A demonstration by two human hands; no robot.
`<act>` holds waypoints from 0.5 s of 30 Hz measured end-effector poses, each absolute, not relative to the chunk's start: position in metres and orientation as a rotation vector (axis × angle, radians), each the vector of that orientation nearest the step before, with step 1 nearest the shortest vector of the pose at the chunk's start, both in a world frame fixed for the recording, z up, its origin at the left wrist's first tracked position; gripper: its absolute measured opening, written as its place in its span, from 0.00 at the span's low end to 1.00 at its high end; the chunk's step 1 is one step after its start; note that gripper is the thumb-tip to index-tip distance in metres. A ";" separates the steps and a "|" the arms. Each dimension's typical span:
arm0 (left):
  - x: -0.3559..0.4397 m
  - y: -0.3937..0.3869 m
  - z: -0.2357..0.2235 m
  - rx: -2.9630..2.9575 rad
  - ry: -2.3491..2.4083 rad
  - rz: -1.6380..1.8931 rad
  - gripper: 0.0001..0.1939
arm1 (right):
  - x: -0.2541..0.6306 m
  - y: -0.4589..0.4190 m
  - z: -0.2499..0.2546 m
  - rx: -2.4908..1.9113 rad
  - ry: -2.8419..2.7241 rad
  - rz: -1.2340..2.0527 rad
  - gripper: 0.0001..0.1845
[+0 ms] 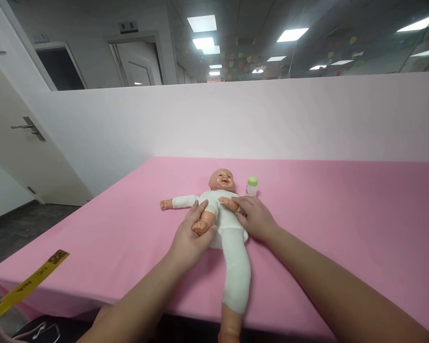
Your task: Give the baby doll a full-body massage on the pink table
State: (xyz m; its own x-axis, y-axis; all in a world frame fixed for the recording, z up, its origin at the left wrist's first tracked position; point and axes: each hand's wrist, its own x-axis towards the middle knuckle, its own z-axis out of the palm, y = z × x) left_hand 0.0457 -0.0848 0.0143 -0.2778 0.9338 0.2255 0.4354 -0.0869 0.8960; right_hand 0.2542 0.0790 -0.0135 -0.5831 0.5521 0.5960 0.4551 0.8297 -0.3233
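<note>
A baby doll [224, 216] in a white bodysuit lies on its back on the pink table [343, 214], head away from me. My left hand [191, 238] is closed around the doll's bent bare leg at its hip. My right hand [254, 216] rests on the doll's other side, fingers touching its forearm and waist. One white-clad leg stretches toward me past the table's front edge. A small bottle with a green cap [251, 186] stands just right of the doll's head.
A pale partition wall [271, 119] runs behind the table. A white door with a lever handle [28, 128] stands at left. A yellow printed strap [28, 283] hangs near the front left corner.
</note>
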 end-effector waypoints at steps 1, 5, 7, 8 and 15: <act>0.045 -0.088 0.014 1.507 1.716 1.350 0.37 | 0.256 0.080 -0.012 -0.763 -2.266 0.231 0.20; 0.045 -0.111 0.016 1.589 1.738 1.351 0.37 | 0.269 0.090 -0.011 -0.965 -2.031 0.518 0.25; 0.046 -0.127 0.016 1.614 1.747 1.348 0.37 | 0.278 0.099 -0.012 -1.062 -1.829 0.652 0.28; 0.046 -0.137 0.016 1.630 1.758 1.346 0.37 | 0.283 0.105 -0.013 -1.098 -1.738 0.709 0.29; 0.035 -0.202 -0.002 1.812 1.912 1.333 0.40 | 0.317 0.144 -0.027 -1.200 -1.330 1.006 0.34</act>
State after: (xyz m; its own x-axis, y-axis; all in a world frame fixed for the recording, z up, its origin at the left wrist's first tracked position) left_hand 0.0349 -0.2015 -0.0022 -0.2356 0.8727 0.4275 0.7031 -0.1506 0.6949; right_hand 0.3166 0.1445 -0.0272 0.0346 0.9874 0.1541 0.1210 0.1489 -0.9814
